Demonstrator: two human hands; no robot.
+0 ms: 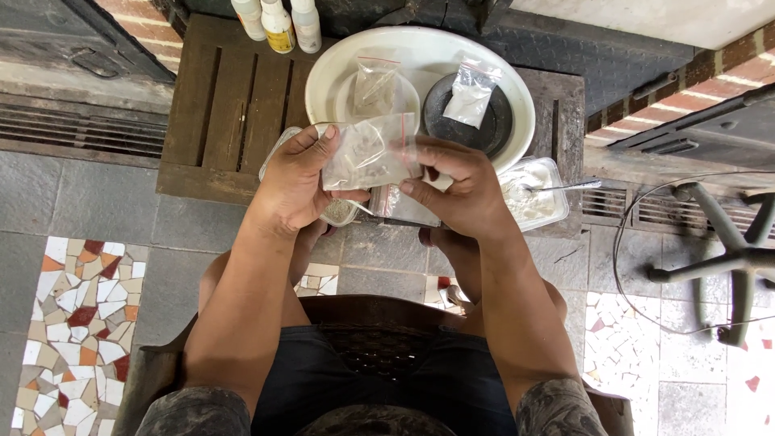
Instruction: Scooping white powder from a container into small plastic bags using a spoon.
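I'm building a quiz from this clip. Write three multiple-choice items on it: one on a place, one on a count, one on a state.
1. Where does the spoon lie?
A. in the clear container of white powder at the right
B. on the tiled floor
C. inside the dark bowl

2. How many small zip bags lie in the big white basin?
A. none
B. two
C. five

3. How is the clear zip bag held?
A. by one hand only
B. between both hands
C. it lies on the wooden pallet untouched

Answers:
1 A, the spoon's handle sticks out of the clear container.
2 B, one bag lies on the white dish, another on the dark bowl.
3 B, the left hand pinches one end and the right hand the other.
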